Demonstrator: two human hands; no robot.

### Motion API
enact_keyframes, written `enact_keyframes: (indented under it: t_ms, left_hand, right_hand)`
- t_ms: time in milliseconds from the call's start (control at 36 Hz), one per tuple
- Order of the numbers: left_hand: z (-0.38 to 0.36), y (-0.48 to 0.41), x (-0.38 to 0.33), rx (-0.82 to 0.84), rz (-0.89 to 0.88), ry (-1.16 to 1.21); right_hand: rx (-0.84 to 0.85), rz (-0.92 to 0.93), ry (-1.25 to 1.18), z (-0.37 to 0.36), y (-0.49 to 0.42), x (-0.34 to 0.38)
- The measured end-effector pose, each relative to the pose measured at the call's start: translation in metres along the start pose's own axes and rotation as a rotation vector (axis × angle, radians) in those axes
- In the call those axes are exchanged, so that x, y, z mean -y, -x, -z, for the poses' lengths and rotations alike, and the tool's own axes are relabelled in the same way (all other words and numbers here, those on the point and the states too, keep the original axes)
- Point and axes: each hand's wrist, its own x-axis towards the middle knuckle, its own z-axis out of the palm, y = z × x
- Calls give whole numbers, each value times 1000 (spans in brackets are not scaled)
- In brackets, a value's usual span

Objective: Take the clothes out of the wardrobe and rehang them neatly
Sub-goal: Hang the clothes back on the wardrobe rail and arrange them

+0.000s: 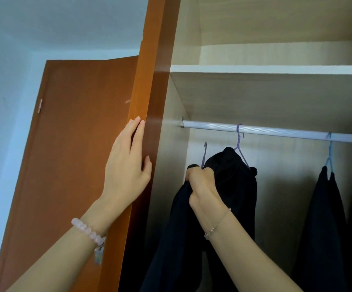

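Left hand [126, 163] lies flat and open on the orange wardrobe door [149, 102] edge, right hand [202, 186] fisted round a dark garment [171, 239] on a purple hanger [204, 153] just below the rail [276, 130] near its left end. Pale wood shelf [265, 69] above, light blue wall [6, 102] off to the left

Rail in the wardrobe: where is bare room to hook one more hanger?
The rail is bare between the purple hanger and the blue hanger, and a short stretch is free left of the purple hook. Below that end it is crowded: the right hand grips dark clothes.
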Motion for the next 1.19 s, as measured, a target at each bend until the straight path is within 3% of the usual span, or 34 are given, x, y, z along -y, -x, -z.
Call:
enact_keyframes:
  t_ms: [222,444,694,1194]
  left_hand:
    - [-1,7,5,-58,137,202]
    - [-4,9,9,-43,126,202]
    - [-7,10,11,-46,132,243]
    - [-10,11,11,-32,141,236]
  right_hand:
    - [27,29,93,-14,-5,1]
    - [41,46,-16,-33,-52,32]
    - [-4,98,29,-28,-110,49]
    - [83,143,68,-17,-142,53]
